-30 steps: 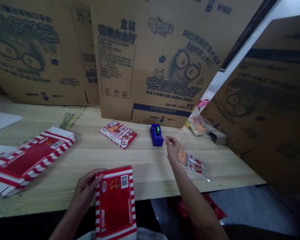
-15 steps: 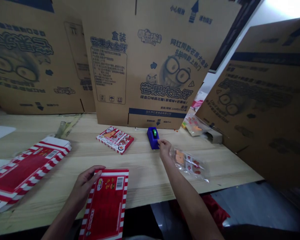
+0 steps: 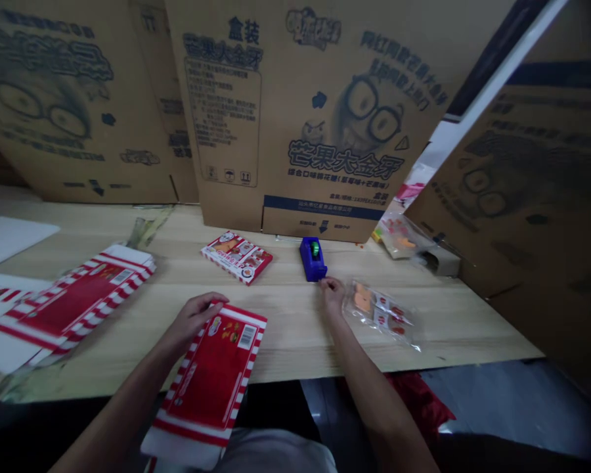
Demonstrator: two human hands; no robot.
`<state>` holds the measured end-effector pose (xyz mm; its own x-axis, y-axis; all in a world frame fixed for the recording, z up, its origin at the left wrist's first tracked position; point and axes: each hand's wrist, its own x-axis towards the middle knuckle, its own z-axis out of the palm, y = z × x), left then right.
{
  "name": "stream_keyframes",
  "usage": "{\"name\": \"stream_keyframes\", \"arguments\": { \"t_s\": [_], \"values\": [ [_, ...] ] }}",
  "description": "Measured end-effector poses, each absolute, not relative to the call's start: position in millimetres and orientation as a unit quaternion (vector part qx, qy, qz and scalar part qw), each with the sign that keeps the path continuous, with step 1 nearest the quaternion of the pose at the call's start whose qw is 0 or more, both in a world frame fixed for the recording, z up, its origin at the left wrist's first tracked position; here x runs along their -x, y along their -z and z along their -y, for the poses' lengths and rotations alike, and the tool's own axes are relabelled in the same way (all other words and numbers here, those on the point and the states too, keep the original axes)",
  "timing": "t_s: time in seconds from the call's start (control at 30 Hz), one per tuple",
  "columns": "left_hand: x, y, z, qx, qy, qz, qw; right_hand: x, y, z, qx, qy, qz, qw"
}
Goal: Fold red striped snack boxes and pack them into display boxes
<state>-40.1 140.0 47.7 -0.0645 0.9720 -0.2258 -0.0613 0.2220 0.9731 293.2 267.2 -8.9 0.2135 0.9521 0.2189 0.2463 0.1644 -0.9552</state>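
My left hand [image 3: 193,316] grips the far end of a flat red-and-white striped carton [image 3: 214,378] that hangs over the table's front edge toward my lap. My right hand [image 3: 331,293] is stretched to a small blue tape dispenser [image 3: 312,258] with a green roll, its fingers pinched together right at the dispenser's near end. What they pinch is too small to make out. A clear plastic bag of sweets [image 3: 381,313] lies just to the right of that hand.
A filled red box [image 3: 237,256] lies in the middle of the wooden table [image 3: 295,322]. A stack of flat striped cartons [image 3: 73,305] lies at the left. Large printed cardboard cases [image 3: 305,112] stand along the back and the right [image 3: 526,203]. Another bag [image 3: 398,238] sits at the back right.
My right hand left the sweets bag and moved left to the blue tape dispenser's near end. My left hand turned the striped carton slantwise and slid it further onto the table.
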Motion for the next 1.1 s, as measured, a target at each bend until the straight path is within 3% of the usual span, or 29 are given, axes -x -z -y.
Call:
{"name": "stream_keyframes", "arguments": {
  "t_s": [0.17,0.27,0.37,0.5,0.67,0.73,1.1],
  "values": [
    [29,-49,-154,-0.486,-0.416,-0.512,0.573,-265,-12,-239,0.495,-0.445,0.576,0.475],
    [21,-48,-162,-0.497,-0.393,-0.494,0.596,-231,-33,-217,0.36,-0.545,0.679,0.334],
    [12,-51,-164,-0.519,-0.381,-0.472,0.602,-204,-48,-203,0.274,-0.51,0.78,0.238],
    [10,-60,-160,-0.542,-0.372,-0.459,0.598,-193,-43,-196,0.395,-0.4,0.796,0.226],
    [10,-73,-156,-0.56,-0.34,-0.434,0.619,-201,-31,-194,0.357,-0.682,0.612,0.181],
    [9,-76,-155,-0.548,-0.334,-0.429,0.636,-205,-33,-194,0.325,-0.743,0.564,0.158],
    [16,-88,-150,-0.47,-0.388,-0.474,0.636,-213,-59,-186,0.352,-0.731,0.519,0.269]
  ]
}}
